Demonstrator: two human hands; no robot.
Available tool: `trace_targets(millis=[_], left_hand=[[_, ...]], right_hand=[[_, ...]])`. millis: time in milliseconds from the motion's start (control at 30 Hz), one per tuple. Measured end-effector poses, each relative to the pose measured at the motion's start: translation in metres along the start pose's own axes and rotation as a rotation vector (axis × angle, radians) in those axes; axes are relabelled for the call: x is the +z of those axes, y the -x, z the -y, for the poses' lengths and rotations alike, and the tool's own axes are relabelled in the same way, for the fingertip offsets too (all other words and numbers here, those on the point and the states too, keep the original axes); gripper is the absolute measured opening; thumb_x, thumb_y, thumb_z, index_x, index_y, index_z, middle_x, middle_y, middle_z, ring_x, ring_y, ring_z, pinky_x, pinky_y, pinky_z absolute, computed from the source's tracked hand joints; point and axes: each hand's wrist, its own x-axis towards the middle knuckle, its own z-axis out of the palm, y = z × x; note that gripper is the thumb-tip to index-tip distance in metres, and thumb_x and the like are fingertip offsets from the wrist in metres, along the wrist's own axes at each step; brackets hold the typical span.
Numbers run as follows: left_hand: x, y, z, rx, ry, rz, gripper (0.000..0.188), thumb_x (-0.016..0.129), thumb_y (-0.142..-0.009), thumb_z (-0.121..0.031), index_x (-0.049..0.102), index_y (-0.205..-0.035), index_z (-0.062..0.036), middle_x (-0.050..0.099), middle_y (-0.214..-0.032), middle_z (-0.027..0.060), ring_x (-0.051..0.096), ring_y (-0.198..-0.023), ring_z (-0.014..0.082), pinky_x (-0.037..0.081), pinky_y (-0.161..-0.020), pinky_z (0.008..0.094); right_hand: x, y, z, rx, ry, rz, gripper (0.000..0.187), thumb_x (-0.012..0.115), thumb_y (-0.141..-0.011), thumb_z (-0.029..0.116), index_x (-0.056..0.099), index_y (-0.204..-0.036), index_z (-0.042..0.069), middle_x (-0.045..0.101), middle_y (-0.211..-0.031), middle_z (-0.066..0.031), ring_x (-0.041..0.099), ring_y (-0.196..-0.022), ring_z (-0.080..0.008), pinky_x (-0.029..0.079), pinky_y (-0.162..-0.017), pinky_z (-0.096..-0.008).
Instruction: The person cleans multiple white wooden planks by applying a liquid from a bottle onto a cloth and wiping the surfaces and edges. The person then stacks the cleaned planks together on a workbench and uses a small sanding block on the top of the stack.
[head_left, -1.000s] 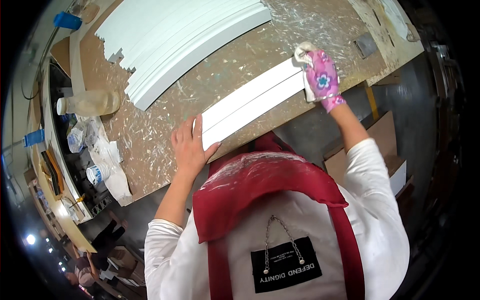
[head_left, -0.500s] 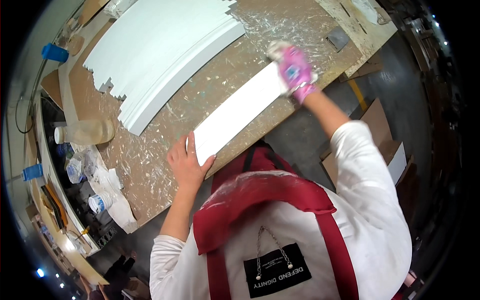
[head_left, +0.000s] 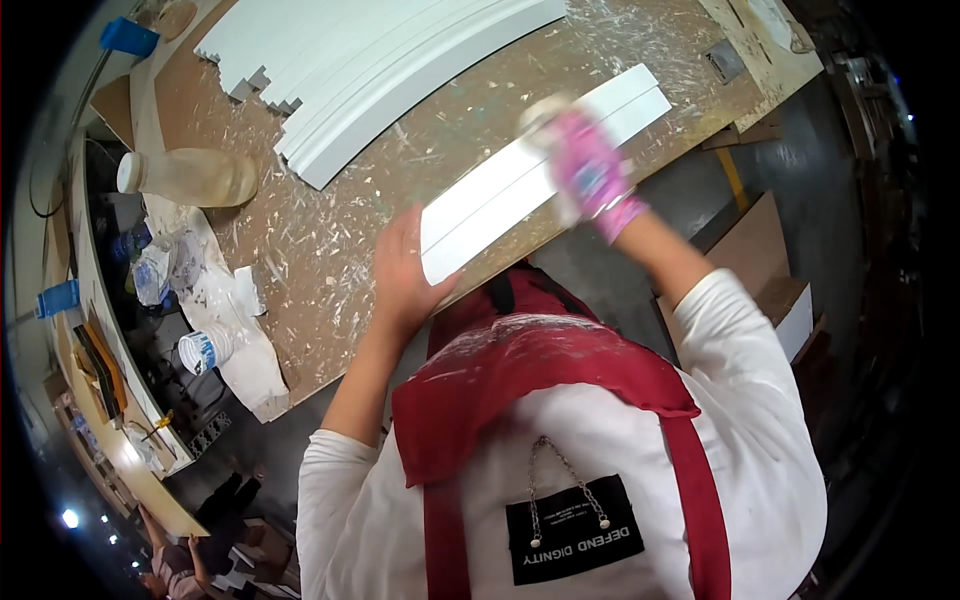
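A long white board (head_left: 480, 214), with a lengthwise line or seam, lies at a slant along the worktable's near edge. My left hand (head_left: 405, 268) grips its left end, thumb on the near edge and fingers at the far side. Over the middle of the board is my right hand (head_left: 588, 168), in a pink patterned glove. Motion blurs its fingers, and something pale (head_left: 545, 122) shows at their tips; whether that is a cloth, a pad or part of the glove I cannot tell.
A stack of white mouldings (head_left: 400, 85) lies beyond the board on the paint-marked worktable (head_left: 335, 240). To the left stand a cloudy plastic jar (head_left: 195, 178) and a white-and-blue cup (head_left: 205, 349). A small grey piece (head_left: 722, 62) lies far right. Another person (head_left: 215, 535) is at lower left.
My right hand has moved left from the board's far end to its middle, uncovering that end. The view has shifted, so the table sits higher and further right.
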Motion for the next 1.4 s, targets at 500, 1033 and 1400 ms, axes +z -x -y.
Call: trace_targets(millis=[500, 1033, 1400], left_hand=[[0.004, 0.008, 0.005, -0.021, 0.095, -0.069, 0.094, 0.081, -0.063, -0.024, 0.034, -0.140, -0.0001, 0.049, -0.124, 0.0236, 0.046, -0.117, 0.0403, 0.034, -0.099, 0.0485], [0.003, 0.016, 0.011, 0.034, 0.151, -0.131, 0.102, 0.083, -0.062, -0.022, 0.027, -0.144, -0.0032, 0.046, -0.126, 0.0237, 0.044, -0.117, 0.0418, 0.035, -0.099, 0.0487], [-0.003, 0.028, 0.005, -0.108, 0.101, -0.124, 0.105, 0.083, -0.063, -0.025, 0.023, -0.145, -0.0007, 0.046, -0.131, 0.0198, 0.041, -0.121, 0.0398, 0.032, -0.104, 0.0479]], right_hand=[[-0.022, 0.007, 0.129, 0.180, -0.050, 0.259, 0.046, 0.057, -0.086, 0.039, 0.051, -0.118, 0.008, 0.060, -0.105, -0.0112, 0.061, -0.096, -0.0256, 0.049, -0.086, -0.0397], [-0.021, -0.038, 0.074, 0.311, -0.444, 0.513, 0.019, 0.050, -0.094, 0.016, 0.058, -0.101, 0.002, 0.063, -0.097, -0.0084, 0.064, -0.087, -0.0162, 0.053, -0.072, -0.0280], [-0.028, -0.049, 0.121, -0.155, -0.540, 0.194, 0.034, 0.059, -0.082, 0.011, 0.058, -0.116, 0.010, 0.064, -0.104, -0.0070, 0.063, -0.095, -0.0228, 0.051, -0.084, -0.0394]])
